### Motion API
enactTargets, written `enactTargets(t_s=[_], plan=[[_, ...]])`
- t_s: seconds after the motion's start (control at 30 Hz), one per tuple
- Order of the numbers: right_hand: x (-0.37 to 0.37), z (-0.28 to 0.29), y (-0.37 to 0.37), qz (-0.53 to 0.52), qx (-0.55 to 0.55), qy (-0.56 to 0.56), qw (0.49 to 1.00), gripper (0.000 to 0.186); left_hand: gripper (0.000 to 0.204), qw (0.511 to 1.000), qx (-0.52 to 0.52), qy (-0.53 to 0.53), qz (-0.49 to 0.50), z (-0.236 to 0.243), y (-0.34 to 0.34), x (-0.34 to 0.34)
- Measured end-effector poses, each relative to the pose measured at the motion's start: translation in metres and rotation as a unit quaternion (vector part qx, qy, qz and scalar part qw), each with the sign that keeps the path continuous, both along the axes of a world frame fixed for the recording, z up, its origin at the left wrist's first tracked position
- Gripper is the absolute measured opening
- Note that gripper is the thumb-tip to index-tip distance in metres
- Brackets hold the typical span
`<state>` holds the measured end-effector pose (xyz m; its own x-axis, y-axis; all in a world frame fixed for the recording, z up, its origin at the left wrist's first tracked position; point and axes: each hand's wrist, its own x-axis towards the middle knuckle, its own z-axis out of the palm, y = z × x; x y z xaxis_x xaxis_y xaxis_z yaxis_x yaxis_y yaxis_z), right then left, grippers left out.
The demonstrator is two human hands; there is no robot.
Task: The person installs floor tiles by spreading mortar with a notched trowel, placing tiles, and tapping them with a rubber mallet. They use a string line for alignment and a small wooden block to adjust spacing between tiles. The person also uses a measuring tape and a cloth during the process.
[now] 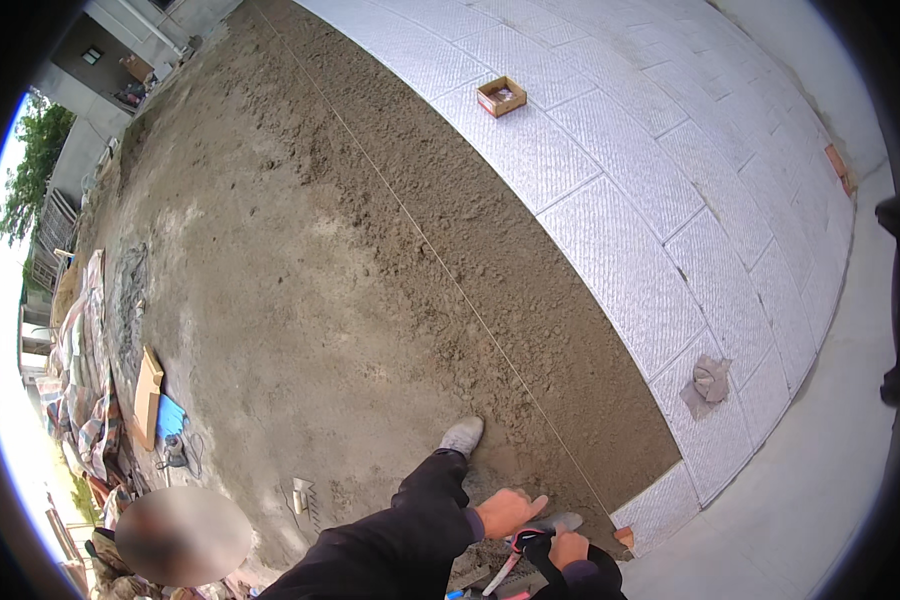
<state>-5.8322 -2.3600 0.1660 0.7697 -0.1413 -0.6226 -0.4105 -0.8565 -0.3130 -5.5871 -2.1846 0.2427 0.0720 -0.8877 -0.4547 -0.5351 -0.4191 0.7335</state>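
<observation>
Far left: tarps, a board and a blue sheet lie along the edge of the bare ground; a small power tool with its cord sits just below them.
Lower left: a notched trowel lies on the sand, well apart from both hands; another person is at the bottom edge.
Sand bed: wide, raked, darker and rougher toward the paving; a taut string line crosses it, running from top left to lower right beside the slab edge.
Shoe: the person's own, planted on the sand just above the left hand.
Left hand: fingers curled, thumb out, resting at the top of the red-handled tool; whether it truly grips the tool cannot be told.
Tool: lies between the two hands, long axis slanting from lower left up to the right, grey end toward the string line; both hands touch it, the right nearer the grey end.
Right hand: closed about the tool's upper part.
Brick piece: just right of the right hand, at the corner slab.
Paving: pale textured slabs laid in rows, right of the sand.
On the paving: a small open box far up, a rag near the lower rows.
</observation>
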Motion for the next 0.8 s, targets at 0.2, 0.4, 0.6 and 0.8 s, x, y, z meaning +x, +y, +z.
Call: enactTargets(t_s=[0.2,0.4,0.6,0.8], plan=[[0.024,0.151,0.144,-0.293,0.318,0.036,0.901,0.031,0.076,0.872,-0.071,0.216,0.433,0.157,0.087,-0.083],[0.206,0.312,0.191,-0.153,0.487,0.18,0.841,0.037,0.056,0.854,0.043,0.19,0.483,0.194,0.194,0.0],[0.395,0.36,0.11,-0.177,0.439,0.157,0.867,0.033,0.041,0.638,0.17,0.037,0.75,0.236,0.337,-0.027],[0.465,0.195,0.034,0.357,0.273,-0.247,0.858,0.027,0.048,0.394,0.197,0.099,0.892,0.283,0.321,-0.125]])
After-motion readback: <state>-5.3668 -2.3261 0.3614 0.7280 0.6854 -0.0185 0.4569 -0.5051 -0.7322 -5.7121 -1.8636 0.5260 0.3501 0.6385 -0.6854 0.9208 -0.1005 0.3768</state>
